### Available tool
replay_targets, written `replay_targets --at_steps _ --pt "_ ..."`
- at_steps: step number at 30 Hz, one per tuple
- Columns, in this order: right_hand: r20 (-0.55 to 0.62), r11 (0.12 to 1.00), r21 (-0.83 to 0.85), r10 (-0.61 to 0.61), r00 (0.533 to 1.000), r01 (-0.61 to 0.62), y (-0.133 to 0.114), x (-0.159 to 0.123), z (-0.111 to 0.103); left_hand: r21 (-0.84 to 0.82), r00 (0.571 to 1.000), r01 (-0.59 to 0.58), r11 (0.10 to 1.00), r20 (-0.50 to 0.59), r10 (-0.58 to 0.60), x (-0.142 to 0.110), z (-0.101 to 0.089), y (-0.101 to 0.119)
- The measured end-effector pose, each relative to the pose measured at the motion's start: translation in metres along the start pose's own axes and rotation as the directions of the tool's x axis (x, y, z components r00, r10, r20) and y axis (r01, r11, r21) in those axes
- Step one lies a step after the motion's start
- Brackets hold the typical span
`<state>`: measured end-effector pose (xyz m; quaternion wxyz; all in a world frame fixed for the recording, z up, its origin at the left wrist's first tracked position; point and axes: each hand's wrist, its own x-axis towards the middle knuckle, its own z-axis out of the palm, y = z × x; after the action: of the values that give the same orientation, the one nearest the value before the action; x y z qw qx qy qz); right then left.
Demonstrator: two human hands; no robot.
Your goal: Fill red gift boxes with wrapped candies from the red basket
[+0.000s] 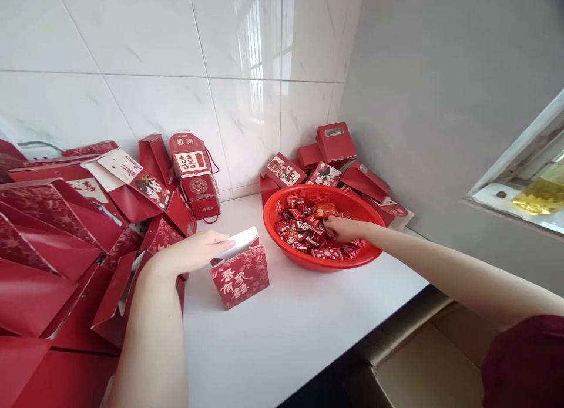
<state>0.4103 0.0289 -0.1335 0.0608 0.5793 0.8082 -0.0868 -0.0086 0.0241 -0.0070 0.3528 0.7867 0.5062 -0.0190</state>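
Note:
A red paper gift box [241,279] with white lettering stands upright on the table, its top open and a white inner flap raised. My left hand [203,249] grips the box at that flap, the thumb and fingers closed on its upper edge. Inside a red plastic basket [282,252] lie many wrapped candies [304,229] in red and patterned wrappers. My right hand [342,229] is down in the basket, its fingers curled among the candies. Part of the fingers is hidden, and how many candies they grip cannot be made out.
A big pile of red gift boxes [44,220] fills the left side. A closed box with a cord handle [194,173] stands by the tiled wall. More red boxes [335,142] are heaped behind the basket. Below the table's right edge is an open cardboard carton [432,361].

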Motion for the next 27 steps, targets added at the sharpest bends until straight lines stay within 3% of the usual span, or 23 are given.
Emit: replay_targets --at_steps 7,11,13,15,17,19,21,23,27 --pt "-0.115 0.989 0.017 0.149 0.982 -0.148 -0.014 -0.012 -0.021 0.024 1.000 0.024 0.999 -0.006 -0.024 -0.002 -0.001 -0.001" --pt "-0.369 0.972 0.031 0.227 0.901 -0.232 -0.057 -0.030 -0.057 0.022 0.998 0.063 0.998 -0.021 -0.063 -0.002 -0.001 0.000" --pt "-0.608 0.989 0.126 0.134 0.782 -0.072 -0.092 -0.043 -0.085 0.014 0.998 0.055 0.998 -0.032 -0.055 -0.002 0.000 0.000" --pt "-0.800 0.970 0.191 0.063 0.596 0.153 -0.130 -0.057 -0.112 0.002 0.999 0.031 1.000 -0.041 -0.031 -0.004 0.001 0.002" --pt "-0.894 0.902 0.229 0.045 0.446 0.367 -0.165 -0.067 -0.132 -0.023 0.998 0.025 0.999 -0.062 -0.026 -0.007 0.001 0.002" --pt "-0.929 0.793 0.264 0.056 0.367 0.549 -0.193 -0.069 -0.141 -0.055 0.995 0.030 0.998 -0.091 -0.035 -0.012 0.001 0.003" --pt "-0.942 0.695 0.270 0.047 0.333 0.667 -0.212 -0.063 -0.141 -0.066 0.993 0.021 0.998 -0.117 -0.029 -0.016 0.000 0.003" --pt "-0.944 0.654 0.240 -0.016 0.330 0.717 -0.223 -0.052 -0.137 -0.052 0.988 -0.013 0.999 -0.152 0.005 -0.019 -0.001 0.002" --pt "-0.908 0.706 0.136 -0.192 0.372 0.695 -0.233 -0.029 -0.128 0.015 0.979 -0.084 0.996 -0.183 0.085 -0.021 -0.003 -0.001"
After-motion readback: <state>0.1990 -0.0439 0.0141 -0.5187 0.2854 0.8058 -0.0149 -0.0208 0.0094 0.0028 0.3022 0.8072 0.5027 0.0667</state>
